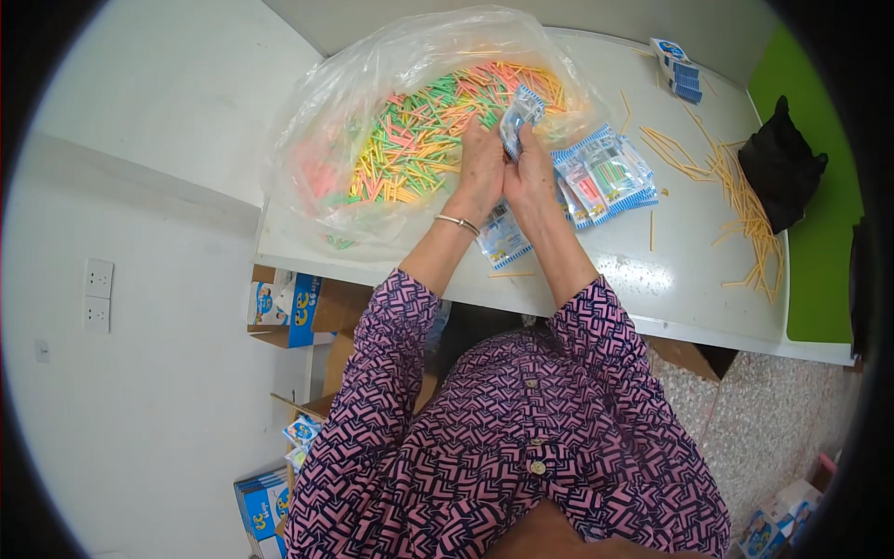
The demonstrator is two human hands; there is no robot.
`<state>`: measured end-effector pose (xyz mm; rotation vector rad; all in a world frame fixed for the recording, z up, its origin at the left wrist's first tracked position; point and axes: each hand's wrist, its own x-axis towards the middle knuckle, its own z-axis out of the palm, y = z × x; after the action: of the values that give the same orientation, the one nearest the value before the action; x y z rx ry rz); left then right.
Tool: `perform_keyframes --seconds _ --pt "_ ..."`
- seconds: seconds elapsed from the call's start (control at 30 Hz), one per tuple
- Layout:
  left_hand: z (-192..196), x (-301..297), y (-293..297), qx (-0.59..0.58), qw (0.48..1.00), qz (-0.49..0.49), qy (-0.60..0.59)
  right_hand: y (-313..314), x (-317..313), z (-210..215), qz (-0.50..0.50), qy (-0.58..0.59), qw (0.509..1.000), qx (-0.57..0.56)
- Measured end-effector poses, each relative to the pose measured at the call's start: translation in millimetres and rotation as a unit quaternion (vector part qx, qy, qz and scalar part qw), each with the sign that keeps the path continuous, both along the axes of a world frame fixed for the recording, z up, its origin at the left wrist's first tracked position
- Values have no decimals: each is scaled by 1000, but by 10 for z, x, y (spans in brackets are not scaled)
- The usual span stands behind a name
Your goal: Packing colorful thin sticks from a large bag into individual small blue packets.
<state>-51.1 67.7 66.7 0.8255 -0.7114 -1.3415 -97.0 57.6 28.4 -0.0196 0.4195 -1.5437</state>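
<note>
Both of my hands are raised close together at the right edge of a large see-through plastic bag (410, 65). Between them is a small blue-and-white plastic packet (523, 110), standing up from the fingers. My right hand (531, 177) grips it from the right; my left hand (479, 168) closes on its left side, with fingertips partly hidden. Inside the bag lies a heap of thin pink, green and yellow sticks (419, 130). Filled packets (603, 172) of coloured sticks are piled just right of my hands, and another packet (504, 235) lies under my wrists.
Loose yellow sticks (750, 219) are strewn over the white table (596, 289) at the right, beside a black bag (782, 166). A stack of blue-and-white packs (677, 70) sits at the back right. Boxes (300, 310) stand below the table's front edge at the left.
</note>
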Motion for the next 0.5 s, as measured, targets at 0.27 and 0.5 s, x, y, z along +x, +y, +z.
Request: perform_keyframes --seconds 0.27,0.5 --pt "-103 530 -278 -26 997 20 68 195 -301 155 -43 331 934 -127" --pt "537 509 -119 -141 989 -36 15 429 -803 201 130 486 835 -221"
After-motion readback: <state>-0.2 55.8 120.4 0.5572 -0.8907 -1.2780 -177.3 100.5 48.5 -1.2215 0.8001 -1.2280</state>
